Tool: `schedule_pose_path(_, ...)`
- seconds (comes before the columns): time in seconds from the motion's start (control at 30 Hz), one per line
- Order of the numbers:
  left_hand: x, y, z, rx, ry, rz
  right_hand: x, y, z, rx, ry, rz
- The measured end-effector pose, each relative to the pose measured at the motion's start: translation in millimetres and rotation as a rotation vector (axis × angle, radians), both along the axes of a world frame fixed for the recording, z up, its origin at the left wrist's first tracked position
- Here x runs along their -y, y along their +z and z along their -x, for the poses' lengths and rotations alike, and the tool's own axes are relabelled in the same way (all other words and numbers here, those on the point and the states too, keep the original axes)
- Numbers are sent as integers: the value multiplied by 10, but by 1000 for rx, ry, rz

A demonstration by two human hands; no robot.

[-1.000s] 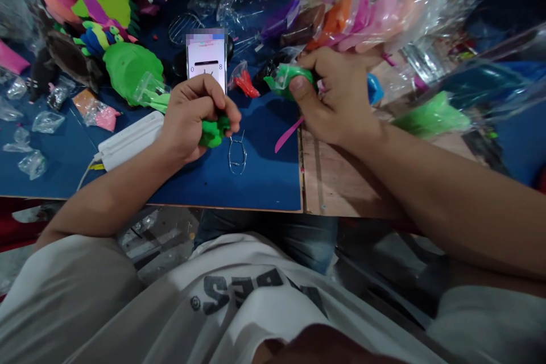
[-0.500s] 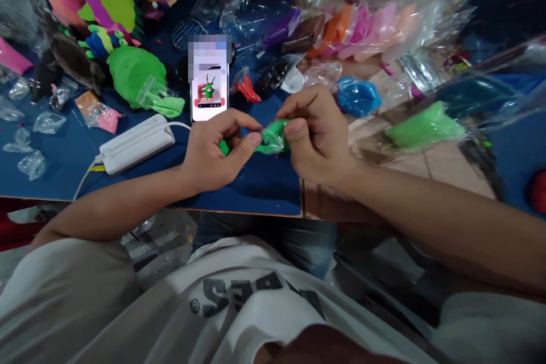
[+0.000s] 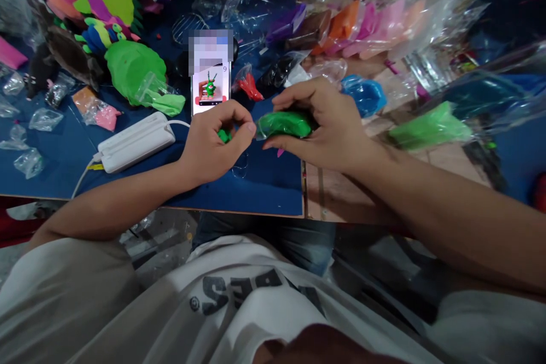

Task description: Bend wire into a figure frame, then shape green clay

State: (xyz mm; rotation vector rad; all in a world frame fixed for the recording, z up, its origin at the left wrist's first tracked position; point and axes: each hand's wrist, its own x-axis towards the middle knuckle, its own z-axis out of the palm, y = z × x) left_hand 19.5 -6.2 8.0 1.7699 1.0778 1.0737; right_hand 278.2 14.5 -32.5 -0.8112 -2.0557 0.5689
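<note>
A bright green lump of modelling clay in a clear plastic bag [image 3: 286, 125] sits in the grip of my right hand [image 3: 328, 125], thumb below and fingers above. My left hand [image 3: 219, 139] is closed, its thumb and forefinger pinching at the left end of the bag. Inside its curled fingers a small piece of green clay [image 3: 224, 135] shows. Just behind the left hand stands a lit phone [image 3: 210, 82], its screen showing a small green figure with antennae.
A white power adapter [image 3: 135, 142] with a cable lies left of my hands. Green clay in a bag [image 3: 430, 126] and a blue clay bag [image 3: 363, 95] are at the right. Clay models [image 3: 135, 72] and crumpled plastic bags [image 3: 46, 119] crowd the left. The table's front edge [image 3: 239, 213] is near my body.
My right hand has opened its pinch and now spans the bagged green clay, showing more of it. The left hand has shifted slightly left, still pinching.
</note>
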Motion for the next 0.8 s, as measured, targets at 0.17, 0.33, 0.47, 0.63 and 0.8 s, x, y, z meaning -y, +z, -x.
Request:
schedule_pose_path(0.17,56,-32,7,62,3,17,11,-84,74,-109,-48,176)
schedule_pose_path(0.33,38,-83,22,69,69,50,10,-55,73,-117,20,195)
schedule_pose_path(0.47,-17,-42,40,71,78,79,19,-6,17,-24,-15,-47)
schedule_pose_path(0.63,-71,-3,57,162,71,129,-33,-56,-33,170,-13,-109)
schedule_pose_path(0.8,-207,-56,49,391,33,225,-95,-50,-28,70,-6,19)
